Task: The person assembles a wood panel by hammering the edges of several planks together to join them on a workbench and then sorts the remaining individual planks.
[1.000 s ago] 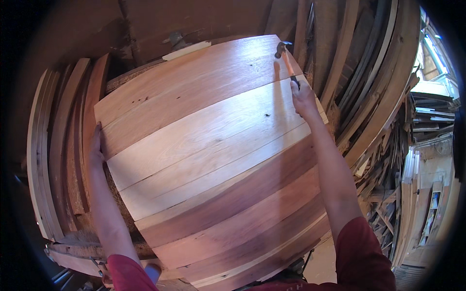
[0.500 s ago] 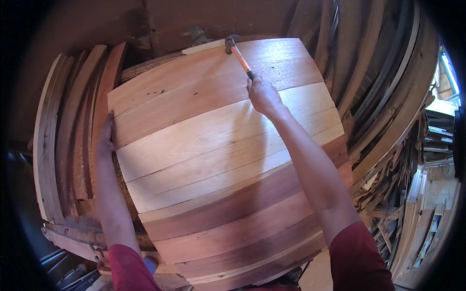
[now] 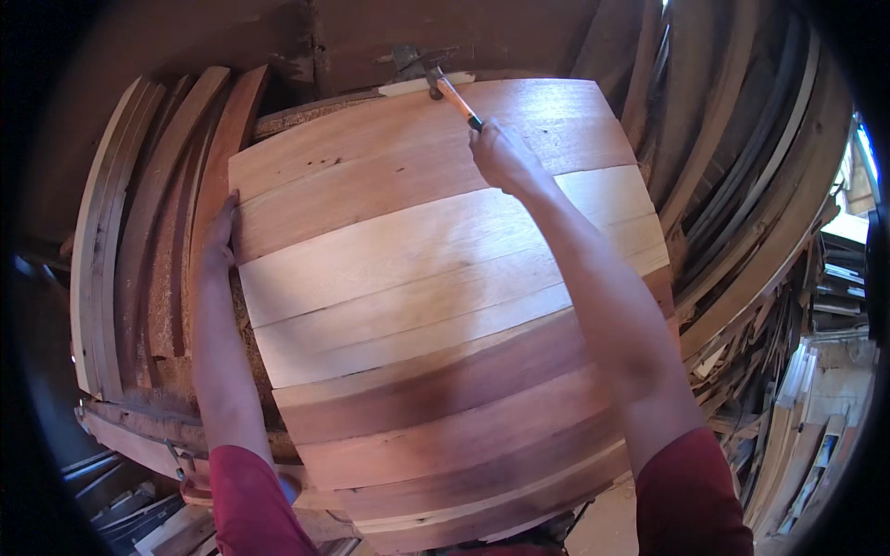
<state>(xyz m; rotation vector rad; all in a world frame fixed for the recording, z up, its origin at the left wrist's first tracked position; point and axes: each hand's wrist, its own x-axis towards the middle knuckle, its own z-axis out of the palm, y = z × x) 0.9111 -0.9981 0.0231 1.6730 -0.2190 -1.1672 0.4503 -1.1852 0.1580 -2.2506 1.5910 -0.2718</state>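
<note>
hammer (image 3: 456, 98) grip is mostly hiding inside curled right hand (image 3: 506, 156) | head is extending beyond, near wood panel (image 3: 399, 227) far edge, contact unclear | left hand (image 3: 221, 232), fingers extended, is touching left edge

Fisheye view from the person's head, looking down
It faces the wooden panel (image 3: 445, 306) from close by; the panel fills the middle, and planks (image 3: 156, 204) at either side bend toward the view's rim.
</note>
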